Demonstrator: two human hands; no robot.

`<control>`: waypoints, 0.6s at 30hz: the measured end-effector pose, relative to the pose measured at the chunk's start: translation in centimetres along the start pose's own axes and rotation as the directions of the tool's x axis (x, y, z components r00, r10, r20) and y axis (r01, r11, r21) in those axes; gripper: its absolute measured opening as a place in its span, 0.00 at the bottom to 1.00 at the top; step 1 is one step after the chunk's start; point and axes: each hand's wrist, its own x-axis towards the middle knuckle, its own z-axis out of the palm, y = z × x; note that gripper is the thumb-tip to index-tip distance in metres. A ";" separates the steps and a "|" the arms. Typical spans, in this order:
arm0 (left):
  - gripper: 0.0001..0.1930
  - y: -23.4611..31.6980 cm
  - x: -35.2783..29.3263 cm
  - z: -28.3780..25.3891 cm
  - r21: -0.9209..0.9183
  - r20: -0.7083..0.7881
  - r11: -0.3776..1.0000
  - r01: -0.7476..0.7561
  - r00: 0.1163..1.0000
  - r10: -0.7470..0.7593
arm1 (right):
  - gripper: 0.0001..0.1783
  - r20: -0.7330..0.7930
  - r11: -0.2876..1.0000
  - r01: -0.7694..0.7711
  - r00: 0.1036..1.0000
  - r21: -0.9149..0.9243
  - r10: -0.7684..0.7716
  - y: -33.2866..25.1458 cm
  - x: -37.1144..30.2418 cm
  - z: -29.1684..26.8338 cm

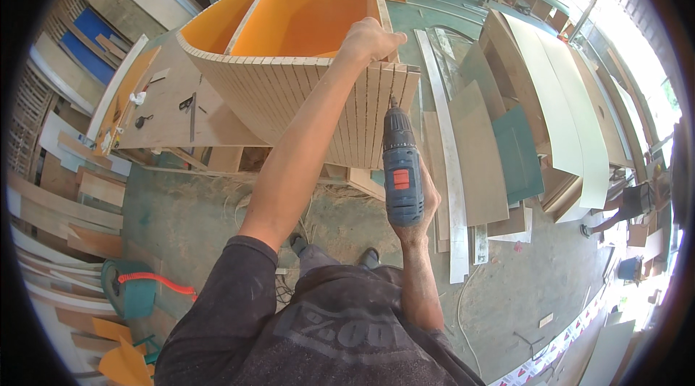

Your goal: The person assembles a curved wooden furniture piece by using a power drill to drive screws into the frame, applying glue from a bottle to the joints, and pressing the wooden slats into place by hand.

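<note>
A curved wooden cabinet (289, 89) with narrow vertical slits along its outside and orange inner faces stands in front of me. My left hand (368, 41) grips its upper rim near the right corner, fingers curled over and thumb pointing right. In my right hand (428, 201) is a blue-black cordless drill (402, 169) with a red patch on its body. The drill points away from me, its bit (393, 99) up against or very close to the slitted panel by the right end. The handle and trigger finger are hidden beneath the drill body.
Left of the cabinet, a workbench (166, 125) carries a square and small tools. Long boards (474, 162) and stacked panels (579, 104) stand on the right. A green container (137, 292) with an orange-red strip sits lower left. Cables lie around my feet. Another person stands at far right.
</note>
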 end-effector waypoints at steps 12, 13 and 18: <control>0.31 0.4 -0.3 0.1 0.035 0.000 0.999 0.013 1.000 -0.013 | 0.38 -0.007 1.000 0.006 1.000 0.014 -0.006 0.3 0.1 -0.2; 0.32 0.4 -0.2 0.0 0.034 0.014 0.999 0.012 1.000 -0.013 | 0.38 -0.007 1.000 0.001 1.000 0.015 -0.001 0.2 0.1 -0.2; 0.32 0.1 0.2 0.0 0.039 0.020 0.999 0.021 1.000 -0.021 | 0.38 -0.013 1.000 0.008 1.000 0.012 -0.008 0.0 0.2 0.1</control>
